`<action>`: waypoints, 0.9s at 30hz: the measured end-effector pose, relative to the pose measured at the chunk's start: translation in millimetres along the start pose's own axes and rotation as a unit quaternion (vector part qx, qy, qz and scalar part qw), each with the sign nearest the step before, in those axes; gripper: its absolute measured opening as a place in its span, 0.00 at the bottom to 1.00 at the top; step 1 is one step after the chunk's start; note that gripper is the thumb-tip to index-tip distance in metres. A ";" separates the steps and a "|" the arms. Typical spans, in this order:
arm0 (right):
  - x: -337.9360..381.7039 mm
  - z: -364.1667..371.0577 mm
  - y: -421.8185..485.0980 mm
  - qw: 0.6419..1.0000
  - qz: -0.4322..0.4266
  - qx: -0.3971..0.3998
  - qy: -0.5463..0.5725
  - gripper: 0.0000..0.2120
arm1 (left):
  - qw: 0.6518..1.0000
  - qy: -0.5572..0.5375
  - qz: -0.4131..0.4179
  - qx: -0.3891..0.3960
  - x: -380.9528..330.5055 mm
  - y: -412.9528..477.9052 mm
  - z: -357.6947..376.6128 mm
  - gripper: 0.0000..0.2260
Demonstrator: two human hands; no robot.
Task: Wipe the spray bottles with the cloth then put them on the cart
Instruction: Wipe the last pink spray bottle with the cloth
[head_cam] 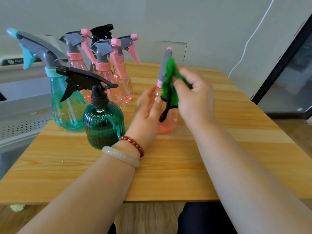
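teal bottle (65,102), dark green ribbed bottle (103,123) and clustered pink bottles (108,76) stand on the table (236,132), contents unclear, beside the left hand (148,107) whose fingers curl round the upright pink spray bottle (168,123) mid-table while the green cloth (168,78) is pinched against its neck by the right hand (194,97).

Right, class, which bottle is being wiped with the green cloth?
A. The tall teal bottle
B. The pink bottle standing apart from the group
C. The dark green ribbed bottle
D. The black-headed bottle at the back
B: the right hand presses the green cloth against the pink bottle, which the left hand holds, apart from the others.
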State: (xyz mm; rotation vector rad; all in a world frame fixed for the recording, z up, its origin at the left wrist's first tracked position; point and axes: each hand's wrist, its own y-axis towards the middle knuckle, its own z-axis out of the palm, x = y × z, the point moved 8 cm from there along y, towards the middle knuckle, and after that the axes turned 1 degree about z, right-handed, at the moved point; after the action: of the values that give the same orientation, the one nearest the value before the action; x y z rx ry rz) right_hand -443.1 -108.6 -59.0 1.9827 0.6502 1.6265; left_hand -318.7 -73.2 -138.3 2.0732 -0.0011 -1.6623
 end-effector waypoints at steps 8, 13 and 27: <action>-28.3 -6.9 -17.3 0.994 0.033 0.079 -0.071 0.11 | 1.000 0.022 -0.009 -0.017 4.1 3.7 -5.3 0.20; -31.9 -19.5 -11.3 0.993 0.102 0.015 -0.052 0.14 | 0.999 0.047 -0.003 -0.020 4.1 5.3 -4.3 0.21; -67.0 -11.2 -32.2 0.986 0.157 -0.021 -0.056 0.14 | 0.997 0.071 0.010 -0.035 0.7 4.6 -5.2 0.19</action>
State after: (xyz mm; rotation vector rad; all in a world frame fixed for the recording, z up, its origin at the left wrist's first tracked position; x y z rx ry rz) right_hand -467.6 -125.9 -127.9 2.2134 0.2666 1.6707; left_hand -312.4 -75.6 -136.6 2.1264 0.0816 -1.4792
